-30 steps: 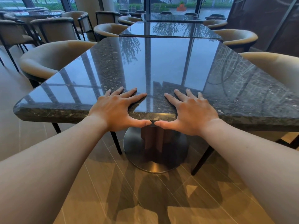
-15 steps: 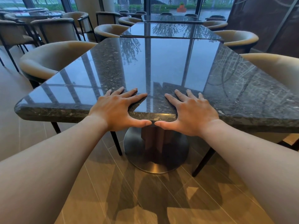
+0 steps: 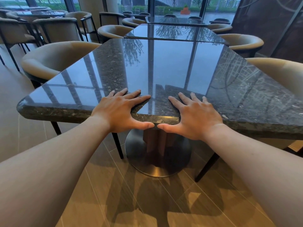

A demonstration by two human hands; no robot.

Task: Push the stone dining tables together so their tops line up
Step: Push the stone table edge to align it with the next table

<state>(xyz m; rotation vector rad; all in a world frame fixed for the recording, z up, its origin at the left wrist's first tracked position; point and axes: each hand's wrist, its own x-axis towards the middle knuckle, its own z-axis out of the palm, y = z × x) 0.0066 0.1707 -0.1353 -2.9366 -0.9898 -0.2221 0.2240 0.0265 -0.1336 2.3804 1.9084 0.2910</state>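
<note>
A dark polished stone table stands right in front of me on a round metal base. My left hand and my right hand lie flat on its near edge, fingers straight on the top, thumbs against the front rim and almost touching. Beyond it a second stone table meets its far edge, with the far table's top looking shifted slightly to the right. A third table stands further back.
Beige tub chairs flank the tables: one at the left, one at the right, others further back. More chairs and a round table fill the far left. Windows run along the back. The floor is wood-look tile.
Almost nothing differs. Both hands stay flat on the near edge, and the near table looks a touch further from me.
</note>
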